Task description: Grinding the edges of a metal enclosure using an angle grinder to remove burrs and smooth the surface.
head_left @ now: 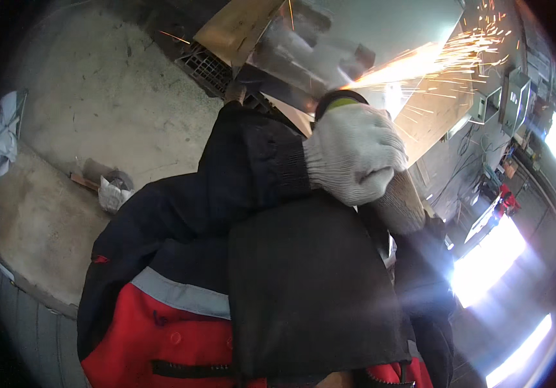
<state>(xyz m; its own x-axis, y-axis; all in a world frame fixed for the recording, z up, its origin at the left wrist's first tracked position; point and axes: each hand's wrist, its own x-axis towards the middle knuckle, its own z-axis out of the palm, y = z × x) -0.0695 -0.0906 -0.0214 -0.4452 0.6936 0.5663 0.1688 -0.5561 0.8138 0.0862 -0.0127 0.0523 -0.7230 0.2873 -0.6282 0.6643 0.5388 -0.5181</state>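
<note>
A flat grey metal panel spans twelve o'clock, orange sparks fanning toward two. The white-gloved left hand clamps its grip on a green-and-black disc grinder at the panel's six-o'clock edge; the gloved right hand's grip is hidden. A snag could cause kickback.

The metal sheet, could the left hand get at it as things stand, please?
Probably not: the left hand seems closed on the grinder, whose black rim stands before the metal sheet.

A white bundle lies left; boxes right.
</note>
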